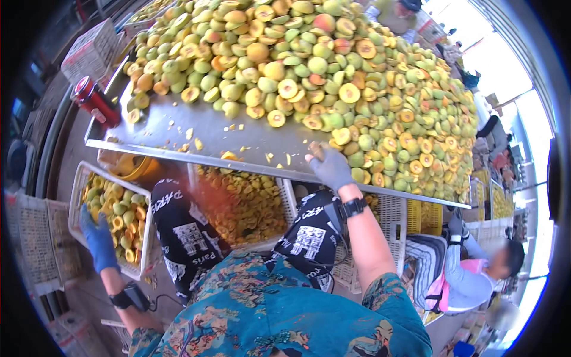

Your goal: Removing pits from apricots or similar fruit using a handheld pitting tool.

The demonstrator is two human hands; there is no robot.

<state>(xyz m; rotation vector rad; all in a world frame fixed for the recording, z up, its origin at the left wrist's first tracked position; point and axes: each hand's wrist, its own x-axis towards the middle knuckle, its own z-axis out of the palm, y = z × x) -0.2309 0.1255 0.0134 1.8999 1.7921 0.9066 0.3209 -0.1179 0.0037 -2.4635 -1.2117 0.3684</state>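
Observation:
My left hand (99,239), in a blue glove, is at the near-left side of a white crate (75,208) of halved yellow-green peaches or apricots. Its fingers lie stretched out along the fruit. My right hand (334,169), in a grey glove with bare-looking fingertips, reaches over the near rim of a metal table (178,128). Those fingers are bent together beside the heaped fruit halves (291,89); whatever they pinch, if anything, is too small to make out. Cut faces with stone hollows show on many halves in the heap.
A red can (98,104) stands at the table's left corner. Beneath the table, between my knees, sits a crate of fruit pieces (256,205), near a yellow bucket (141,168). A co-worker (476,276) sits at the right; another person (395,16) is across the table.

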